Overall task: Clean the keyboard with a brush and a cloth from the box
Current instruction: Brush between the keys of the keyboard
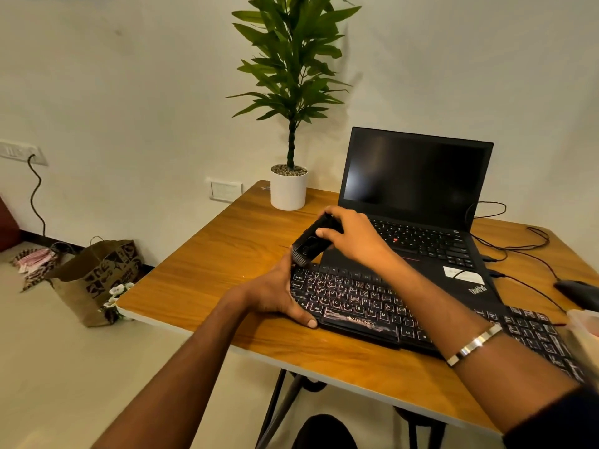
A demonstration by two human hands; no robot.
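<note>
A black keyboard (405, 306) with pale key legends lies slanted across the wooden table (227, 254), its left end nearest me. My left hand (275, 293) grips that left end, thumb on the front edge. My right hand (353, 238) holds a black brush (308, 246) from above, fingers curled round its body. The bristle end points down at the keyboard's top-left corner. A translucent box (583, 328) shows at the right edge, blurred. No cloth is in view.
An open black laptop (418, 202) stands behind the keyboard, with cables and a dark mouse (577, 293) to its right. A potted plant (288, 186) sits at the table's far corner. A paper bag (94, 280) rests on the floor at left.
</note>
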